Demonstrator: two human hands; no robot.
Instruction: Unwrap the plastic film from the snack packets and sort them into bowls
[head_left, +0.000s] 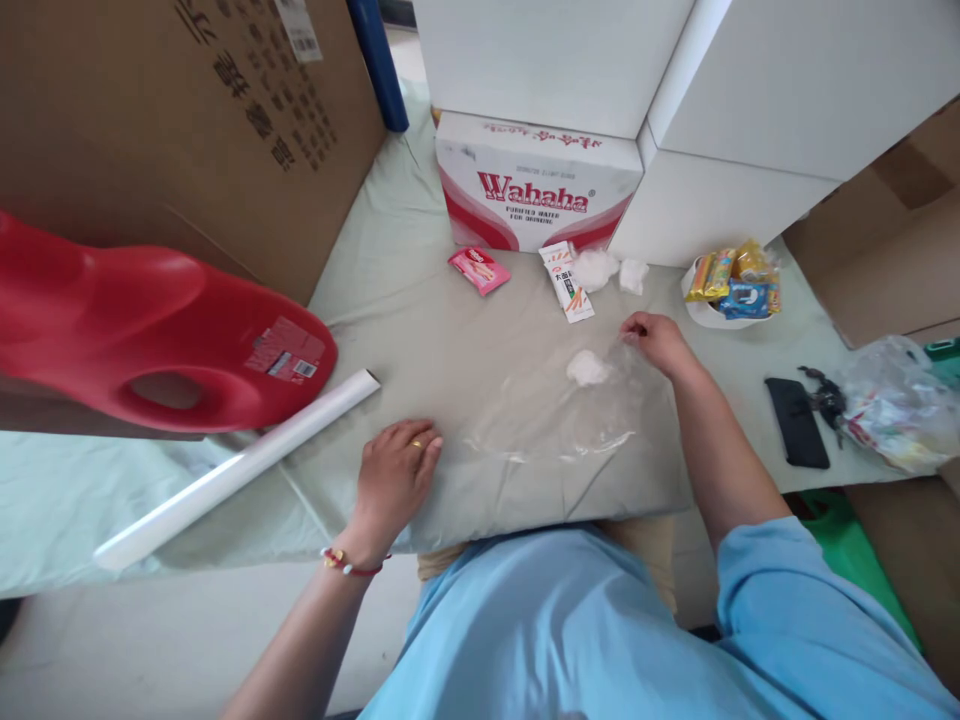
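A clear plastic bag (pixel 540 415) lies spread on the cloth-covered table. My right hand (pixel 656 340) pinches its far right corner between thumb and fingers. A white cotton-like clump (pixel 589 368) shows at the bag, though I cannot tell whether it is inside or under the film. Left of the bag, my left hand (pixel 399 465) rests palm down on the cloth, holding nothing. Beyond the bag lie a pink snack packet (pixel 480 271), a white snack packet (pixel 568 285) and two more white clumps, a larger one (pixel 595 269) and a smaller one (pixel 634 276).
A white Wahaha carton (pixel 536 180) stands at the back. On the left are a red jug (pixel 202 340) and a white roll (pixel 240 470). A white bowl of snack packets (pixel 720 320), a black phone (pixel 796 422) and a filled plastic bag (pixel 900 400) are on the right.
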